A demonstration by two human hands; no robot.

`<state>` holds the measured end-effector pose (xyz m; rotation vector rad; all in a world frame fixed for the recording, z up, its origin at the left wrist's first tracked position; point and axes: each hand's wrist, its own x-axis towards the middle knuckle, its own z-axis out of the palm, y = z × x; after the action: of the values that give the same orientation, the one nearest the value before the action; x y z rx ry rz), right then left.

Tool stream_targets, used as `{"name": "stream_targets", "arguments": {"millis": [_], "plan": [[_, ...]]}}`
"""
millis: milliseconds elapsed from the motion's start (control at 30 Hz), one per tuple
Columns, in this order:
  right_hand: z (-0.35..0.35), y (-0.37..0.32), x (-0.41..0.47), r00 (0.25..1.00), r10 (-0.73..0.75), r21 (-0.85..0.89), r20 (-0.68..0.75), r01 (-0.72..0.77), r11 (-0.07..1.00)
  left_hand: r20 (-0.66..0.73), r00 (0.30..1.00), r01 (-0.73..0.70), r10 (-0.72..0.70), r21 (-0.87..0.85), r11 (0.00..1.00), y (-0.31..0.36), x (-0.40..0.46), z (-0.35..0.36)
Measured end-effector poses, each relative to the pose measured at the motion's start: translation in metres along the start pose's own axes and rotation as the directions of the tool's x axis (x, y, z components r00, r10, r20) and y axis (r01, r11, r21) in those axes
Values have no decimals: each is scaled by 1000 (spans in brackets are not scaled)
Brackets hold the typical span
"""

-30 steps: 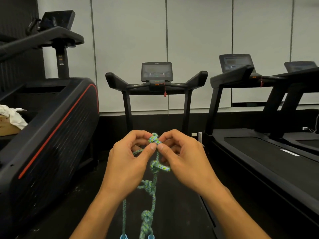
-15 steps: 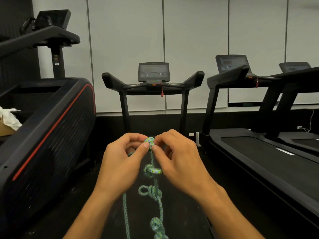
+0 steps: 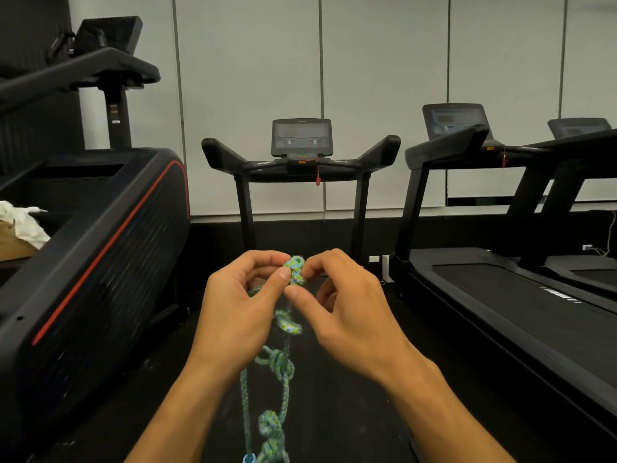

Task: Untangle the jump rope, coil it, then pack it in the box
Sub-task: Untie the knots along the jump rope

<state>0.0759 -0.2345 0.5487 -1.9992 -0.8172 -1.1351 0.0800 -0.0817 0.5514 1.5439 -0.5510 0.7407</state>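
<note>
— Where is the jump rope right now?

— I hold it up in front of me, over the dark floor [image 3: 350,412]. My left hand [image 3: 238,315] and my right hand [image 3: 347,315] meet at the top knot [image 3: 295,270] of the green-and-blue braided jump rope [image 3: 282,372]. The left thumb and fingers pinch the knot from its left side; the right forefinger and thumb pinch it from the right. Both hands are curled close around it, nearly touching each other.

— And the rest of the rope?

— It hangs straight down between my forearms. Below the top knot I see three more knots along one strand, one under another. A second strand runs down just to their left, plain and unknotted. At the bottom edge a small light-blue end piece [image 3: 249,458] shows, cut off by the view.

— What stands around you?

— A treadmill [image 3: 302,162] faces me, with its console and a red safety clip hanging. Another treadmill [image 3: 500,289] stands to my right, a third beyond it. On my left is a big black machine with a red stripe [image 3: 100,248], and at the far left a cardboard box [image 3: 11,243] with white cloth on it.
</note>
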Motion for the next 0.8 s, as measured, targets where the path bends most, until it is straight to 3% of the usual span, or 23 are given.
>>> {"name": "stream_targets", "arguments": {"millis": [100, 400, 600, 800], "plan": [[1, 2, 2, 1000, 6, -31, -7, -7, 1000, 8, 1000, -3, 3, 15, 1000, -2, 0, 0], [-9, 4, 4, 984, -174, 22, 44, 173, 985, -4, 999, 41, -41, -39, 998, -3, 0, 3], [-1, 2, 2, 999, 41, 12, 0, -41, 999, -18, 999, -36, 37, 11, 999, -4, -1, 4], [-5, 3, 5, 987, -153, 10, 38, 153, 988, -22, 998, -63, 63, 27, 998, -6, 1, 2]]}}
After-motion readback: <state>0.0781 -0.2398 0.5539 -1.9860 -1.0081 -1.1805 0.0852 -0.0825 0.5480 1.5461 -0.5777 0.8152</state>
